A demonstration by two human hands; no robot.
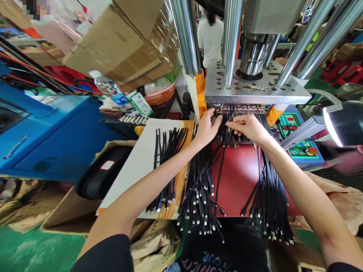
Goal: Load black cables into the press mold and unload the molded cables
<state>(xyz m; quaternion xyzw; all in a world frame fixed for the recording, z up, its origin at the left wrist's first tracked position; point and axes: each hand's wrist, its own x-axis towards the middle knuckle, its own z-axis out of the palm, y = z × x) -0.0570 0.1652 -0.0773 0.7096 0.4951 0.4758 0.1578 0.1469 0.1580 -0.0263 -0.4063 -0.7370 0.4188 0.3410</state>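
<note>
Both hands work at the metal mould under the press plate. My right hand has thumb and forefinger pinched on a thin black cable that runs up into the mould. My left hand is at the mould's left end, thumb and forefinger apart, with no cable visible between them. Below it, a thick bundle of black cables with silvery plugs hangs over the front edge of the red work surface. Another cable bundle hangs below my right forearm.
Thick steel columns and the drilled press plate stand just above my hands. More cables lie on a white board at left. A control panel and a lit lamp are at right. A person is behind.
</note>
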